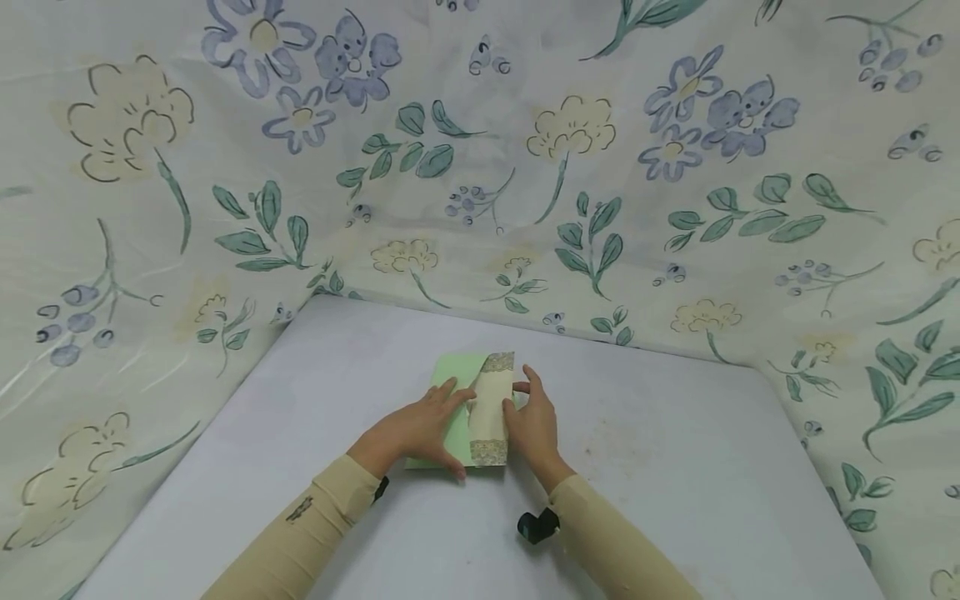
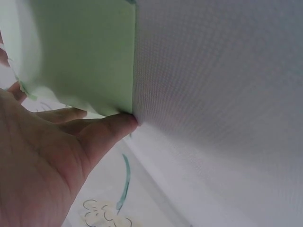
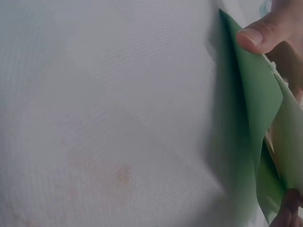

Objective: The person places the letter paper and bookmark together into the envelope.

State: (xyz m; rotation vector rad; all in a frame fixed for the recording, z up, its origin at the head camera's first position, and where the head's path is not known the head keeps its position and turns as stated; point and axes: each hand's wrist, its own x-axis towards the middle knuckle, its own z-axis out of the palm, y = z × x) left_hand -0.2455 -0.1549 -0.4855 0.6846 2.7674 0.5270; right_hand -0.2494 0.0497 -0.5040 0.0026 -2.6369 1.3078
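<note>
On the white table lies a light green paper sheet [image 1: 459, 367], partly covered along its right side by a cream strip [image 1: 491, 404] with speckled bands at top and bottom. My left hand [image 1: 411, 427] rests on the green part with fingers spread, its thumb at the near edge; the left wrist view has that thumb at a corner of the green paper [image 2: 85, 52]. At the strip's right edge, my right hand [image 1: 536, 425] grips the paper. In the right wrist view, its thumb presses the raised green side [image 3: 258, 90], with a fingertip lower down.
The white tabletop [image 1: 645, 492] extends around the paper, with faint brownish stains to the right. Floral-printed sheeting [image 1: 480, 167] rises behind the table and along both sides. A black wrist device [image 1: 537, 527] shows below the right wrist.
</note>
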